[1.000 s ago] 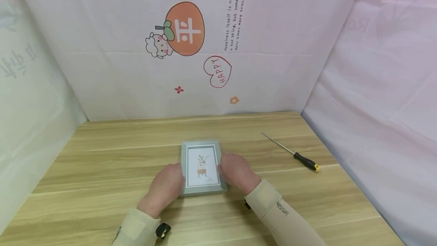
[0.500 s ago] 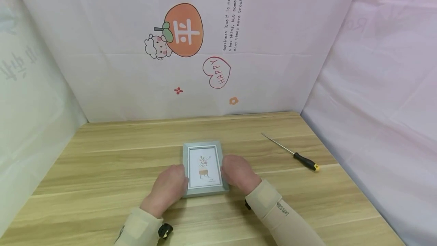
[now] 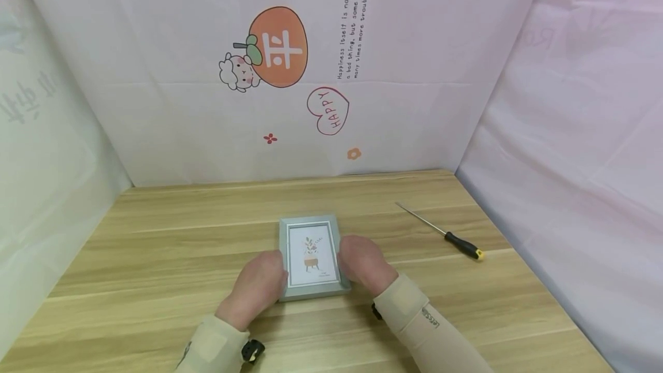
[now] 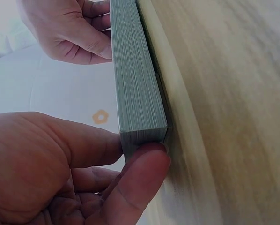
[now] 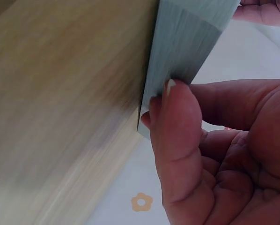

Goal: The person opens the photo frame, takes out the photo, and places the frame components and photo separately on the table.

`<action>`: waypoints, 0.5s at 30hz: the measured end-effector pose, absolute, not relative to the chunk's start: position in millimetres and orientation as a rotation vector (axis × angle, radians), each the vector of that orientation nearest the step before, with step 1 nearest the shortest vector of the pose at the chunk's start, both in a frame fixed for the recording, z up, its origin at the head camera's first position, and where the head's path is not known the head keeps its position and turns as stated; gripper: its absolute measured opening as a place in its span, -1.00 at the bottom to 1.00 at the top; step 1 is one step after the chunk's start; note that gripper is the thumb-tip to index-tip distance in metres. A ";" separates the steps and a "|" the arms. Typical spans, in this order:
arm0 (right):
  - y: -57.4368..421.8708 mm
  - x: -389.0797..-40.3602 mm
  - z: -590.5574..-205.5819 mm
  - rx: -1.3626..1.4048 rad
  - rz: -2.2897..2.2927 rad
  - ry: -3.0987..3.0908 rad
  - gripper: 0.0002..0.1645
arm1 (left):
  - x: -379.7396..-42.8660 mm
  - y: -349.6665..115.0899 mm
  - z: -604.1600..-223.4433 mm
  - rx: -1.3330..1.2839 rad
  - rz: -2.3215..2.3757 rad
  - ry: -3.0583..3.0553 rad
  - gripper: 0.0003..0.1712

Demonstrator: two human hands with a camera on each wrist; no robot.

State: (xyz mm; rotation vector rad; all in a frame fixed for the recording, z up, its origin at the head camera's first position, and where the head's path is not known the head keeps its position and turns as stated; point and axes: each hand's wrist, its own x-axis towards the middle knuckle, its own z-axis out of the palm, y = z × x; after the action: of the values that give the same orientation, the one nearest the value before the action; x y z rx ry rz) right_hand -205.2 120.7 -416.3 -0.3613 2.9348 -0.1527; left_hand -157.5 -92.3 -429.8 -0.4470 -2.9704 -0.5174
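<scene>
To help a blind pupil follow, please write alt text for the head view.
A person's left hand and right hand hold the sides of a grey picture frame on a wooden table. A screwdriver lies to the right, a printed cloth backdrop behind.

"What clothing shows?"
"A beige left sleeve (image 3: pixel 220 356) and a beige right sleeve (image 3: pixel 440 338), each bearing a squarish patch (image 3: pixel 406 296)."
"Any markings?"
"Dark lettering (image 3: pixel 430 318) on the right one."
"Anything else?"
"A small black gadget (image 3: pixel 253 351) beside each."

Grey-green frame (image 3: pixel 317 290); wood-grained table (image 3: pixel 155 246)
</scene>
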 end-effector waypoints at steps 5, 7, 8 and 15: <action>121.5 -204.0 -415.4 -0.364 -0.163 2.940 -0.65 | -158.3 -92.6 -431.6 -0.472 -0.494 -2.957 -0.86; 121.5 -203.6 -414.4 -0.366 -0.166 2.940 -0.65 | -158.9 -92.9 -432.4 -0.476 -0.495 -2.955 -0.86; 121.5 -203.3 -413.9 -0.368 -0.169 2.940 -0.65 | -158.9 -92.9 -432.3 -0.479 -0.493 -2.957 -0.86; 122.5 -202.0 -409.8 -0.378 -0.161 2.942 -0.65 | -158.6 -94.2 -429.4 -0.471 -0.519 -2.983 -0.88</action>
State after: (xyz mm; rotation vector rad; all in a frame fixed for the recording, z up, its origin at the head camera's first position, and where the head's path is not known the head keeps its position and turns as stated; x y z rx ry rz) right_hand -202.0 122.5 -409.8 -0.3780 2.9416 -0.1614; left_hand -158.6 -94.2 -429.4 -0.4706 -2.9834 -0.5185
